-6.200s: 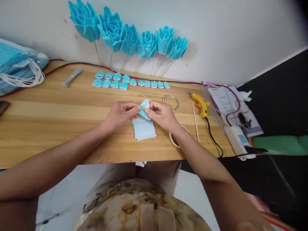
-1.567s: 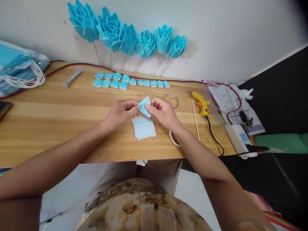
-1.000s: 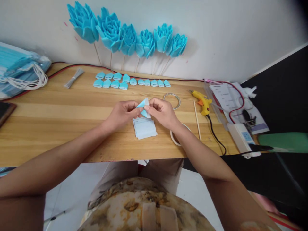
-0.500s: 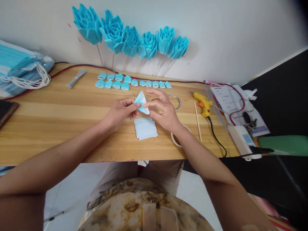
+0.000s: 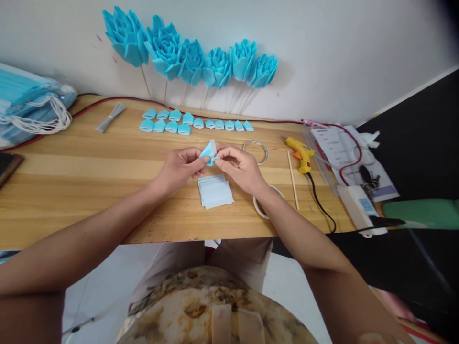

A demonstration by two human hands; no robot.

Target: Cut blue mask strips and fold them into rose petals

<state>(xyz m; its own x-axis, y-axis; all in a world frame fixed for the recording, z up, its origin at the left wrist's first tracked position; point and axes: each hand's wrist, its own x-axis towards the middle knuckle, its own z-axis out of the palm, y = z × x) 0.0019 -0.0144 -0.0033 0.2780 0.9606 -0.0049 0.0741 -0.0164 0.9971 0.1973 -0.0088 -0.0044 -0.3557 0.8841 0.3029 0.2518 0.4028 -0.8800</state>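
Note:
A small folded piece of blue-and-white mask fabric is held above the wooden table. My left hand pinches its left side between thumb and fingers. On its lower right edge, my right hand is closed, pinching a folded-over bit. Just below the hands lies a stack of pale blue fabric squares. Several folded blue petals stand in two rows beyond my hands.
Several blue fabric flowers on sticks lean on the wall. Right of my hands are tape rolls, a wooden stick, a yellow glue gun and a power strip. Bagged masks and a wire bundle lie left.
My right hand's fingers have closed on the fabric's right side. Its lower right edge is now folded in, and the white border shows less.

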